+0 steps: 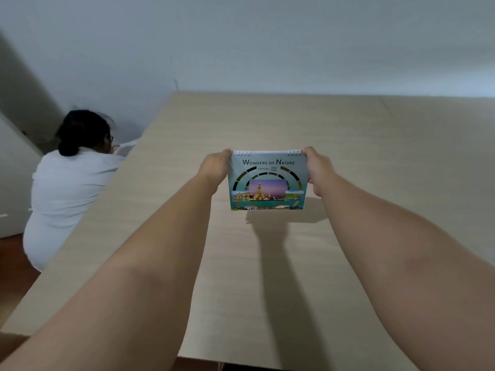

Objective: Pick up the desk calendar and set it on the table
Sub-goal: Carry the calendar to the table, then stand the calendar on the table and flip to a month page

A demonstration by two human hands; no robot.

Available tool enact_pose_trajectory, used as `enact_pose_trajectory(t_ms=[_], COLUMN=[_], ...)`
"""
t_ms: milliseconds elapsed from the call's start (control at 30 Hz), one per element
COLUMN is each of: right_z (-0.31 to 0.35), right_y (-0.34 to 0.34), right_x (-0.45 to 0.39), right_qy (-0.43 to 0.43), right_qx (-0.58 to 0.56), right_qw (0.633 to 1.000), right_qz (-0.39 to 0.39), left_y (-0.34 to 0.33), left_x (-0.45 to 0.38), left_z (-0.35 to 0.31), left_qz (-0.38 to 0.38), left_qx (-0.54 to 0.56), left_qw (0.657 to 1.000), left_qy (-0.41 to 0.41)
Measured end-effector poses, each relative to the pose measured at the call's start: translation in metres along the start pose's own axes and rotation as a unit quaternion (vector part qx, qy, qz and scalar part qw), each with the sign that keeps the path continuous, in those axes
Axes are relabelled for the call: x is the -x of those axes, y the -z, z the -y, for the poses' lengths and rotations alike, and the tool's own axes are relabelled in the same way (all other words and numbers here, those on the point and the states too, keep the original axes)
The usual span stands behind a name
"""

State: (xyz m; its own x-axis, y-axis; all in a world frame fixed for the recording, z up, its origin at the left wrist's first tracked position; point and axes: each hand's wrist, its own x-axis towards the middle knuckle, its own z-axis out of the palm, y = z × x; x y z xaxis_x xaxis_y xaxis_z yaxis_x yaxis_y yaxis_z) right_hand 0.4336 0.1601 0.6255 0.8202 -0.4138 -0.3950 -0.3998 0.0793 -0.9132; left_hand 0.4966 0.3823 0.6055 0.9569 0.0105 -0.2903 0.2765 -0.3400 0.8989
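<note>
A person's left hand [215, 167] and right hand [317, 170] clasp fingers [308, 151] around the calendar [267, 180] by its upper corners, holding it upright between them, apparently to stand it on the bench [375, 156].

A wide bench [348, 135] with a pale wood-grain top fills most of the view and runs back to a plain, bare grey-white wall [267, 44]. At its left edge a second person [67, 183] in white leans over it, above a strip of reddish-brown floor [13, 263]. Soft, dim light casts faint shadows on the top.
</note>
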Motion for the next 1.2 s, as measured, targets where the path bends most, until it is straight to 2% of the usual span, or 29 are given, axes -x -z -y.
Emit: enact_pose_trajectory(t_ms=[267, 433, 533, 667, 800, 900, 1100, 1200], right_z=[-0.058, -0.071, -0.081, -0.114, -0.131, -0.140, -0.143, -0.141], right_y=[-0.018, -0.027, -0.027, -0.023, -0.023, -0.026, -0.026, -0.021], right_x=[-0.034, -0.038, -0.030, -0.028, -0.023, -0.023, -0.012, 0.002], right_qy=[-0.045, -0.029, -0.053, -0.105, -0.065, -0.034, -0.029, 0.007], right_qx=[-0.014, -0.029, 0.004, -0.039, -0.001, 0.058, 0.108, 0.146], right_qw=[0.999, 0.999, 0.998, 0.994, 0.998, 0.998, 0.993, 0.989], right_qz=[-0.012, -0.026, -0.013, 0.010, 0.012, 0.011, 0.037, 0.026], left_y=[-0.007, -0.009, -0.013, -0.021, -0.026, -0.028, -0.031, -0.030], left_x=[-0.018, -0.011, 0.002, 0.021, 0.026, 0.017, 0.040, 0.050], left_z=[0.039, 0.052, 0.058, 0.079, 0.102, 0.124, 0.111, 0.109], left_qz=[0.070, 0.095, 0.109, 0.131, 0.145, 0.132, 0.125, 0.097], left_qx=[-0.001, 0.029, 0.068, 0.099, 0.050, 0.017, 0.013, -0.013], left_qw=[0.997, 0.994, 0.990, 0.984, 0.988, 0.990, 0.992, 0.995], left_qy=[0.045, 0.050, 0.066, 0.064, 0.032, 0.040, 0.006, -0.012])
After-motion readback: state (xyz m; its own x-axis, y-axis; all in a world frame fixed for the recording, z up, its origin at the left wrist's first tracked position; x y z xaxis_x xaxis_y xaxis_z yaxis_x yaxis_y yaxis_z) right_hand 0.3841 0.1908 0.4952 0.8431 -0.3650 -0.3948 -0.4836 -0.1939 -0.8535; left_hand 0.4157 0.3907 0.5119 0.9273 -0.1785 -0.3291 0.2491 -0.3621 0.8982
